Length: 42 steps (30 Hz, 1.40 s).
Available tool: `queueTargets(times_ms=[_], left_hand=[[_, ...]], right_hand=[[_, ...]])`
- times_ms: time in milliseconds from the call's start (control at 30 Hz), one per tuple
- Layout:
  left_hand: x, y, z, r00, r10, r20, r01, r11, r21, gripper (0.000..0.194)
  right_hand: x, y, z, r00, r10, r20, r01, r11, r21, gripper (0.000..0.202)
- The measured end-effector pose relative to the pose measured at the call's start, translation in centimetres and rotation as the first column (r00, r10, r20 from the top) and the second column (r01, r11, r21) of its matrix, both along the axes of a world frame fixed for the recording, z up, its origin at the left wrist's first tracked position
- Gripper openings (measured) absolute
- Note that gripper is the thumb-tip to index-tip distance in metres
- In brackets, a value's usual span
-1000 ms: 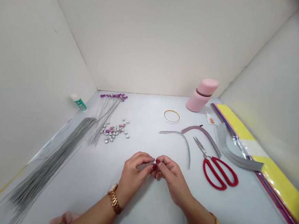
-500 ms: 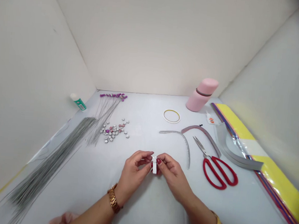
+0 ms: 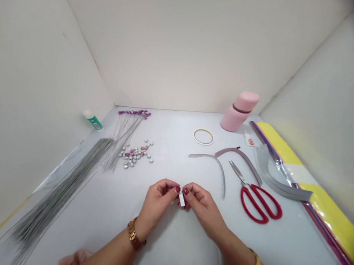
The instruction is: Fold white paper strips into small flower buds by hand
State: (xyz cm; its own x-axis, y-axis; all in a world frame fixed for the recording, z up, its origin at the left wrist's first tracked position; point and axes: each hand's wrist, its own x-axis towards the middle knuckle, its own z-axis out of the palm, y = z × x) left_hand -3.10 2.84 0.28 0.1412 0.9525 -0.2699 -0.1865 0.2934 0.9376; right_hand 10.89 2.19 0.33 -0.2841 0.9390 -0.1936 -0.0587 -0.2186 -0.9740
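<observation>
A small white paper strip [image 3: 182,200] hangs between my hands near the front middle of the table, its top end hidden by fingertips. My left hand [image 3: 161,198] pinches that end from the left, thumb and forefinger together. From the right, my right hand [image 3: 201,204] pinches the same end, its thumb almost touching the other thumb. Small folded silver, pink and purple stars [image 3: 134,155] lie in a loose pile to the left. Red-handled scissors [image 3: 253,197] rest to the right, beside a thin silver strip [image 3: 221,174].
Grey wires [image 3: 65,189] and purple-tipped wires [image 3: 134,113] lie left, with a glue stick [image 3: 93,120]. Toward the right are a tape ring [image 3: 203,143], a pink bottle [image 3: 238,113], a glue bottle [image 3: 250,140], grey strips [image 3: 277,185] and yellow packets [image 3: 330,210].
My left thumb has moved up onto the top end of the strip, close to my right thumb. The strip's lower end now tilts slightly to the right.
</observation>
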Motion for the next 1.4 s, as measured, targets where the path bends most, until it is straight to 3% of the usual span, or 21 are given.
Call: queueTargets(times_ms=[167, 300, 500, 733, 1067, 1233, 1400], left_hand=[[0.08, -0.14, -0.16, 0.998, 0.057, 0.038, -0.056, 0.997, -0.044, 0.01], [-0.23, -0.05, -0.47, 0.999, 0.018, 0.047, -0.016, 0.999, -0.029, 0.006], [-0.6, 0.3, -0.29, 0.997, -0.066, 0.041, 0.067, 0.997, -0.042, 0.019], [-0.53, 0.34, -0.08, 0.987, -0.105, 0.123, 0.115, 0.99, -0.077, 0.017], [-0.57, 0.16, -0.09, 0.995, -0.079, 0.054, 0.083, 0.995, -0.061, 0.013], [-0.51, 0.08, -0.46, 0.999, 0.021, 0.026, -0.019, 0.997, -0.069, 0.012], [-0.26, 0.07, -0.68, 0.998, 0.049, 0.029, -0.046, 0.995, -0.083, 0.014]], right_hand=[[-0.08, -0.01, -0.36, 0.999, -0.032, -0.016, 0.031, 0.999, -0.044, 0.012], [0.08, -0.04, -0.41, 0.999, -0.031, 0.008, 0.032, 0.999, -0.042, 0.013], [0.34, 0.1, 0.04, 1.0, -0.026, 0.004, 0.026, 0.999, -0.03, 0.014], [0.33, 0.23, -0.16, 0.999, -0.022, -0.033, 0.02, 0.998, -0.059, 0.015], [0.36, 0.15, -0.36, 1.0, -0.003, -0.026, 0.002, 0.999, -0.051, 0.015], [0.26, 0.09, -0.4, 1.0, -0.016, 0.022, 0.018, 0.997, -0.077, 0.014], [0.22, 0.04, -0.16, 0.998, -0.02, 0.067, 0.027, 0.994, -0.102, 0.017]])
